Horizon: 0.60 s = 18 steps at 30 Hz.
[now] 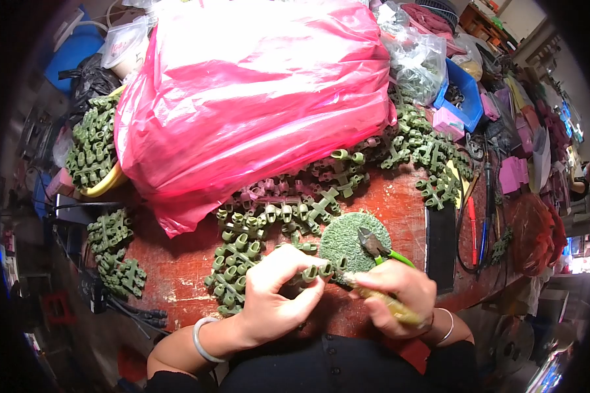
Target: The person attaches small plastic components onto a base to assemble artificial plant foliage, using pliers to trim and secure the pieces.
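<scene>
as left hand [272, 295] pinches part [310, 273], fingers [287, 262] bent

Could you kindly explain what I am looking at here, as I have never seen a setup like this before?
There is no machine here: a person works with two bare hands. The single picture comes from a wide fisheye camera worn on the person's head, looking down, so straight edges bend near the rim. The picture's left is the person's left.

The left hand pinches a small green piece. The right hand grips a yellowish tool, whose tip is close to that piece; its exact kind is hard to tell.

On the worn red table lie clusters of green parts, a large pink plastic sheet and a round green mat. The head of some cutters with green handles is over the mat.
</scene>
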Available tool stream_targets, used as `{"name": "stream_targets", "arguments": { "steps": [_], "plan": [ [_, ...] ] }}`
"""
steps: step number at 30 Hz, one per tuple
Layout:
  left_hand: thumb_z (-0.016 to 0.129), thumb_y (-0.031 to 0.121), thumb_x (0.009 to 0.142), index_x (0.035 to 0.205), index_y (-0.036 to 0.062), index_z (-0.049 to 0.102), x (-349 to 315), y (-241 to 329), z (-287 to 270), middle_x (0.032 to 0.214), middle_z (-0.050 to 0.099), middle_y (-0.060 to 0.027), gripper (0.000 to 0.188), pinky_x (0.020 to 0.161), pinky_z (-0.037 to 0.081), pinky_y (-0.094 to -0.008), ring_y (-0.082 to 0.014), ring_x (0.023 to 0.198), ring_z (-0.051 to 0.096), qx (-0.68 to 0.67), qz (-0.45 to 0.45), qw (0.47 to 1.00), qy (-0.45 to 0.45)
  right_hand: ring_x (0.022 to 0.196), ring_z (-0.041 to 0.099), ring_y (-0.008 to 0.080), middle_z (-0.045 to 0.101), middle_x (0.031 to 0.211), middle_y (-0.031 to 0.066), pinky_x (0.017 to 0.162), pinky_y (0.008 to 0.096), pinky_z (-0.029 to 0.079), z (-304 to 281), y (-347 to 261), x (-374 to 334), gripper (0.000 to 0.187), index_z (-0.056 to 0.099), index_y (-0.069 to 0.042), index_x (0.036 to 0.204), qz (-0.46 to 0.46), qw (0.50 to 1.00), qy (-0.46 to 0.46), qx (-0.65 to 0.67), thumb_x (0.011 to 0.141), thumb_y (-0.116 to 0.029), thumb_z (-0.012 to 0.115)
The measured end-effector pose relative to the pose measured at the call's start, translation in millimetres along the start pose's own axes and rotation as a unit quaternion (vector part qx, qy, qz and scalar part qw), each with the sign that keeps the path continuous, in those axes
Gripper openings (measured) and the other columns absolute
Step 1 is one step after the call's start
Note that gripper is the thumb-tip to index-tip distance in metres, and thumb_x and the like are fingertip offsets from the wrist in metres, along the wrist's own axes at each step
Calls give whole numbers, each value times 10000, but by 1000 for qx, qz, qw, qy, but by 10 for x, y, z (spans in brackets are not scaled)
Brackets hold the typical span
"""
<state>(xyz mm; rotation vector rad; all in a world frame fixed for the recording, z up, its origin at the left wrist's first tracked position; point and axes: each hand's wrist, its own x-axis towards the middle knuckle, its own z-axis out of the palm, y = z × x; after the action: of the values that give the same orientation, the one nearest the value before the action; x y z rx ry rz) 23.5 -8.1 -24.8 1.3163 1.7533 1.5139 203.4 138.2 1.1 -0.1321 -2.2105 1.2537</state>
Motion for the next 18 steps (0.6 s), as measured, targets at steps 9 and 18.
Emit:
{"name": "stream_targets", "arguments": {
  "steps": [9,18],
  "plan": [
    [706,-74,800,1017,0,730,25,5,7,921,723,-96,230,756,525,-291,-184,823,681,1,10,1000,-7,737,682,273,691,892,133,663,359,559,4,-31,-13,308,664,40,1215,-27,1000,5,-1,921,-50,671],
    [706,-73,811,1016,-1,729,16,-27,31,923,724,-98,219,757,529,-287,-174,827,688,-25,0,1000,0,777,691,286,692,910,140,697,363,563,12,-23,-26,383,628,58,1261,-38,996,-29,70,897,-35,702]
  ]
}}
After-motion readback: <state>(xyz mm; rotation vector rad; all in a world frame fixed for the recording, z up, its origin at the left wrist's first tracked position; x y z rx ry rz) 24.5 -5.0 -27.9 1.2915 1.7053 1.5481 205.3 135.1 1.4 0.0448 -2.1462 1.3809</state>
